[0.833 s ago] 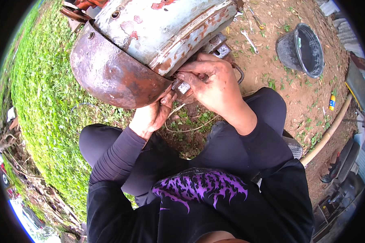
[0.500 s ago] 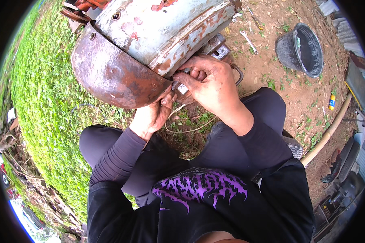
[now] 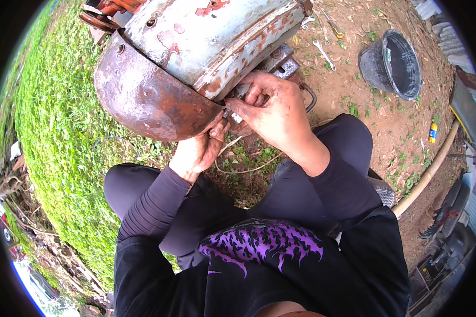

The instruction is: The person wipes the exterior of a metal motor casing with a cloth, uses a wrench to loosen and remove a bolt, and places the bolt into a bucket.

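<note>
I am looking down at a pale metal housing (image 3: 217, 47) that is filling the top middle of the view, just ahead of the person's knees. A rusty rounded cover (image 3: 153, 95) is capping its lower left end. Under the cover's lower right edge, the left hand (image 3: 198, 148) is reaching up with curled fingers; I cannot tell whether it is holding anything. The right hand (image 3: 272, 105) is bending its thumb and fingers nearly together below the housing's edge, and its fingertips are too hidden for me to tell what they have hold of. Both hands are working in a narrow gap, with a small light metal block (image 3: 237, 115) showing between them and a slotted bracket (image 3: 286, 68) sitting just beyond the right one.

Soil (image 3: 336, 95) is stretching from the bracket to a dark bucket (image 3: 375, 68), while grass (image 3: 53, 148) is running along the cover's left side. A jagged purple print (image 3: 264, 243) is spreading across the black shirt (image 3: 169, 285); a yellow-and-blue bottle (image 3: 433, 133) is lying too far off for me to read.

The housing's chipped paint is baring reddish patches, and the cover is looking smooth, domed and brown. A thin pale cord (image 3: 248, 170) is curving below the hands, a silvery wrench (image 3: 323, 55) is lying near the bucket, and a long pole (image 3: 428, 171) is bordering the soil.
</note>
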### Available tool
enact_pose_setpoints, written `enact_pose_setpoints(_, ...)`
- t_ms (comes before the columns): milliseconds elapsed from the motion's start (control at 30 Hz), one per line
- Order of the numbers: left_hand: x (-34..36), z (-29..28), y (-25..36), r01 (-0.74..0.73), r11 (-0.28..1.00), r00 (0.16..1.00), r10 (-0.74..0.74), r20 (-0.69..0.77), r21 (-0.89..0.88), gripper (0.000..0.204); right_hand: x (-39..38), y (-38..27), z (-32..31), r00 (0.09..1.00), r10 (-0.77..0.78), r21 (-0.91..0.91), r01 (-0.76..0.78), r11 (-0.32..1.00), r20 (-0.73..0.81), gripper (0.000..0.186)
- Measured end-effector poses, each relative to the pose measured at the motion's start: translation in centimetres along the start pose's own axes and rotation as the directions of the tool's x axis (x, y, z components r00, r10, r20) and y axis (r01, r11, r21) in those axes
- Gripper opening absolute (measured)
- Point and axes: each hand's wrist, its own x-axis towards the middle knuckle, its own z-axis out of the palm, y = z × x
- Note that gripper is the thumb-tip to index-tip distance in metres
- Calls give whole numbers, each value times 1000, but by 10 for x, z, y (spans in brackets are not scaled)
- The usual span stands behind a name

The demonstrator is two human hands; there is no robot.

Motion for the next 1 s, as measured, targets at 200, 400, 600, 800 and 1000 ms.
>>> enact_pose_setpoints(200,2,-5,0,-44,999,994,43,101,9,25,0,11,5,999,-54,16,54,998,-9,18)
enact_pose_setpoints(400,-2,5,-1,-40,999,999,40,19,1,20,1,11,7,980,-191,30,193,981,-49,15)
enact_pose_setpoints(600,-1,2,1,-35,999,997,35,73,2,20,-1,4,12,997,-18,-16,17,1000,-80,13)
enact_pose_setpoints(800,-1,5,-1,-38,999,999,38,29,-7,22,-1,6,6,993,-111,16,112,994,-51,14)
enact_pose_setpoints(1000,0,3,0,-47,999,996,47,72,-2,24,-1,2,9,994,-59,-36,56,998,-87,14)
